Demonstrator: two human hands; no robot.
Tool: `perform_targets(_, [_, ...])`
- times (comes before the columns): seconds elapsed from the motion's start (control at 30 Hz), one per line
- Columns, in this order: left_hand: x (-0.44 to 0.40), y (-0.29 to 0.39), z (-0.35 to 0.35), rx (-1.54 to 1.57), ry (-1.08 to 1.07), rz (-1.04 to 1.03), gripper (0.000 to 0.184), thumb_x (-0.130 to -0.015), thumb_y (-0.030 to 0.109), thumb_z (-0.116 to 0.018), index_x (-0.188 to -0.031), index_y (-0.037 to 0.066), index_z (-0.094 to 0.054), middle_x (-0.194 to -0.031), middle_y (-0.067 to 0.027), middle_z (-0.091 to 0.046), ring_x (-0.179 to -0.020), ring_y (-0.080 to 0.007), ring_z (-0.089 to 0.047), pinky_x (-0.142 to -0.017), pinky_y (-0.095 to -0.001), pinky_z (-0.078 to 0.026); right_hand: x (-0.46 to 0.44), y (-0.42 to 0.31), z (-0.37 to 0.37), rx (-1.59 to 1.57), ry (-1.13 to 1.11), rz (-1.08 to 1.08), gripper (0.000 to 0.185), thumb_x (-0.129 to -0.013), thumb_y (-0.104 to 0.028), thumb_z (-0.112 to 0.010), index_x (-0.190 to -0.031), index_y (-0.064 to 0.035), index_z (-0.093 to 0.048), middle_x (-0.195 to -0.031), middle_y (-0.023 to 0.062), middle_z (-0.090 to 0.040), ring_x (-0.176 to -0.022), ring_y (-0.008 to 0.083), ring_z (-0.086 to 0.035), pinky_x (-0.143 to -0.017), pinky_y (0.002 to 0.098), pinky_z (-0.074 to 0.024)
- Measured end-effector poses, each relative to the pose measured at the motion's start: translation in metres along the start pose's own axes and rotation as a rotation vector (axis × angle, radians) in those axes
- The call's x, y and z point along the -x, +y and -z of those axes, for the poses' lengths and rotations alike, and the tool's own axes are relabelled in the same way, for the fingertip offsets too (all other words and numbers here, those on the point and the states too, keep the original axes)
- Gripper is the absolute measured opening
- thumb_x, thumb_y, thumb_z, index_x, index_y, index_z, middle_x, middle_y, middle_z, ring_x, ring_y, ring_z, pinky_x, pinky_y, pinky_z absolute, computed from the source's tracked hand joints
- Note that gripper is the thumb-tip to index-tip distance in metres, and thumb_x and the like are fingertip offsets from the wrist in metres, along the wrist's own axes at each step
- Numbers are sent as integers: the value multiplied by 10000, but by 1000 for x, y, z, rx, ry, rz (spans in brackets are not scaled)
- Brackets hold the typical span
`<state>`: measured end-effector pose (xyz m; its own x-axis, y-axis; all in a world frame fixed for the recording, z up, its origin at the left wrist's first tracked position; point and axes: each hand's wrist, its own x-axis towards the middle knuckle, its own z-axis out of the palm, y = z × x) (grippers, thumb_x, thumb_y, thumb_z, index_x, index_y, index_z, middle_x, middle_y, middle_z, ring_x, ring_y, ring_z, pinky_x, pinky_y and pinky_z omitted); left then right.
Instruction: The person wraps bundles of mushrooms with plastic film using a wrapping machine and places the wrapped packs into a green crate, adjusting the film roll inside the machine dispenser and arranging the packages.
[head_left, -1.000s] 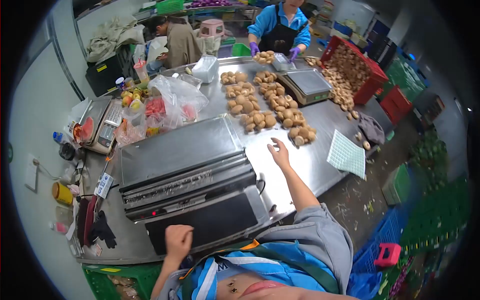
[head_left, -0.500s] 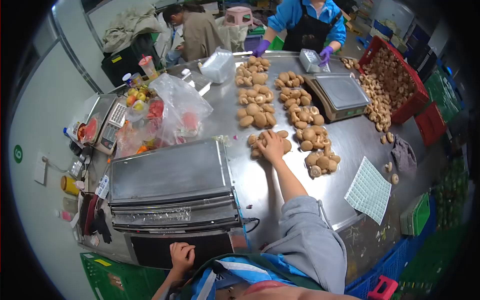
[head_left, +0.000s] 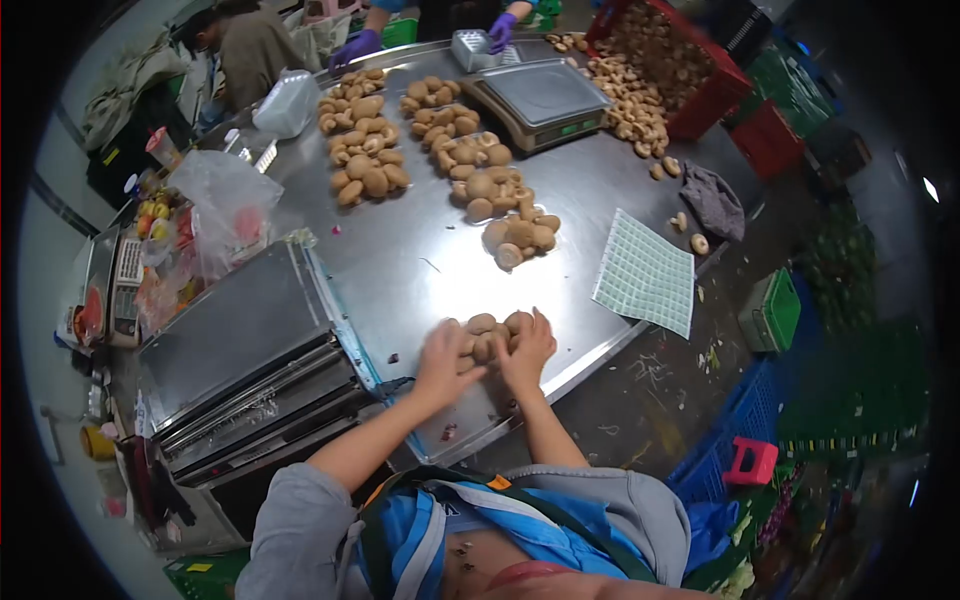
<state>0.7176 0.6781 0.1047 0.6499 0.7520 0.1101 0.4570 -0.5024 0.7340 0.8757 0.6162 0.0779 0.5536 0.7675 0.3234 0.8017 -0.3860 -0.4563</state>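
Note:
A small cluster of brown-capped mushrooms sits on the metal table close in front of me; any tray under it is hidden. My left hand, slightly blurred, curves around its left side. Against the right side my right hand is cupped, fingertips over the caps. Beyond them, similar mushroom portions stand in two rows, the left row and the right row. The nearest portion of the right row lies just ahead of my hands.
A film-wrapping machine stands at left, near plastic bags. Label sheet and grey cloth lie at right. Farther back are a scale, a tipped red crate spilling mushrooms, and a co-worker's purple-gloved hand by clear trays.
The mushroom cluster, earlier under my right hand farther up the table, is now close to me. My left hand has left the wrapping machine and joined it. My view has turned right.

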Motion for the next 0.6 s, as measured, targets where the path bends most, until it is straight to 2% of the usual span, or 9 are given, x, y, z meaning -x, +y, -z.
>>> perform_targets(0.03, [-8,-11,-14,5,-4,-8,778,-668,273,-738,-1316,96,-346,-1321,-239,-313,-1204,-407,-328,-993,-448,-306,2,21,-3,26,92,-68,589,-750,-365,-645,-1208,-41,-468,-1245,200,-440,-1155,346,-409,-931,484,-310])
perform_targets(0.07, [-11,-25,-28,60,19,158,863,-629,344,-756,-1331,99,-318,-1333,-264,-259,-1220,-429,-279,-1003,-469,-279,4,45,-15,31,92,-75,589,-750,-365,-645,-1208,-41,-468,-1245,200,-440,-1155,346,-409,-931,484,-310])
perform_targets(0.13, [-16,-39,-53,113,37,325,950,-590,414,-775,-1345,102,-290,-1345,-290,-205,-1237,-451,-230,-1012,-491,-252,4,78,-38,-591,-175,-376,614,-777,-362,-632,-1241,-13,-434,-1225,211,-458,-1132,355,-446,-944,418,-352])
perform_targets(0.17, [-19,-38,-62,72,-36,335,997,-574,435,-780,-1362,114,-260,-1360,-297,-155,-1246,-460,-195,-1018,-498,-235,2,71,-34,-427,-204,-274,628,-789,-344,-631,-1258,10,-410,-1198,215,-476,-1108,346,-478,-940,357,-380])
perform_targets(0.27, [-23,-19,-55,21,-87,336,1022,-560,425,-790,-1380,146,-250,-1380,-309,-103,-1251,-470,-164,-1024,-506,-220,-3,52,-20,-483,-105,-245,624,-785,-317,-640,-1259,13,-405,-1206,209,-475,-1119,328,-475,-941,368,-378])
perform_targets(0.4, [-20,17,24,-17,74,134,996,-518,415,-814,-1355,166,-333,-1388,-288,-112,-1236,-457,-189,-1025,-511,-226,-27,-25,39,-547,93,-93,640,-766,-216,-673,-1269,27,-361,-1193,204,-436,-1055,300,-491,-881,358,-414])
perform_targets(0.47, [-17,26,83,-62,313,-34,972,-499,402,-826,-1330,166,-381,-1400,-252,-124,-1234,-451,-204,-1022,-516,-238,-44,-95,69,-679,58,-14,664,-767,-181,-670,-1291,23,-317,-1213,203,-404,-1059,294,-486,-868,365,-426])
perform_targets(0.53, [2,19,150,-173,412,8,942,-486,376,-834,-1308,174,-421,-1405,-228,-144,-1233,-441,-218,-1021,-509,-251,-47,-165,70,-1215,-158,-51,766,-759,-128,-679,-1339,13,-199,-1221,178,-378,-1076,276,-474,-881,375,-436])
perform_targets(0.6, [33,-13,206,-222,505,63,930,-490,356,-831,-1305,166,-425,-1399,-240,-164,-1227,-435,-244,-1024,-486,-263,-43,-212,26,-1078,-247,100,787,-760,-139,-679,-1340,22,-173,-1207,199,-381,-1114,294,-446,-903,377,-430])
